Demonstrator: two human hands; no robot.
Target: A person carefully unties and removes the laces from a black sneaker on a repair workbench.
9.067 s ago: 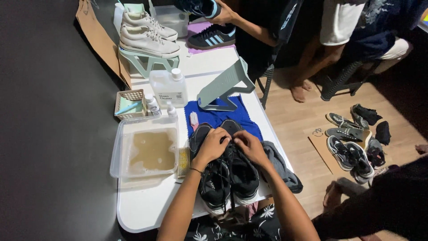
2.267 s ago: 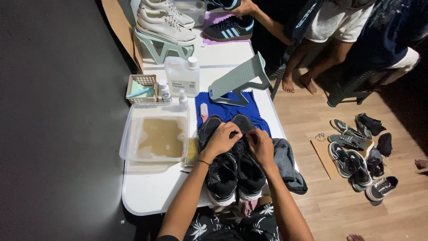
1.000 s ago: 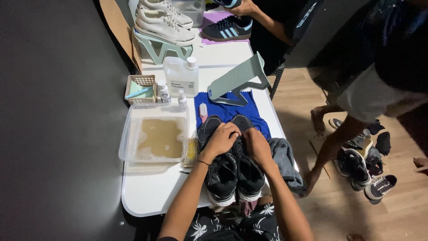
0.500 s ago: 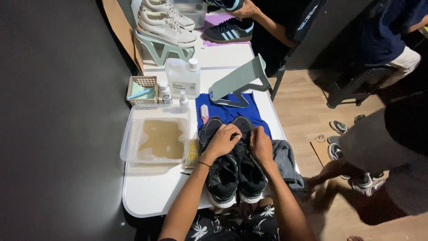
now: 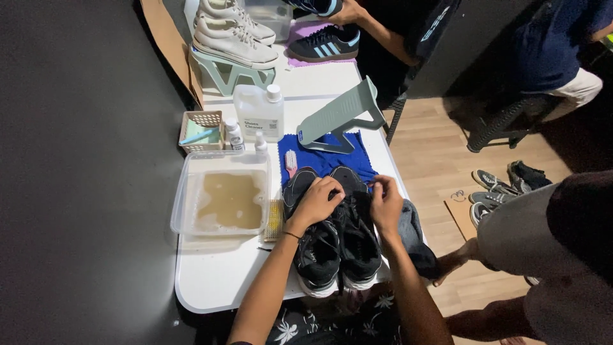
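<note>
2 hands, left [image 5: 317,201], right [image 5: 385,203], fingers curled, forearms extended

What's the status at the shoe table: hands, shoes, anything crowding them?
Left hand and right hand both on the pair of black shoes, at the laces. Shoes side by side on the white table. Tub of murky water close on the left.

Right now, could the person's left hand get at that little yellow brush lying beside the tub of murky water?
Probably yes. The left hand rests on the black shoes, and the yellow brush lies on the table just to its left, beside the tub. Nothing stands between them; the hand would only have to let go of the shoe.
</note>
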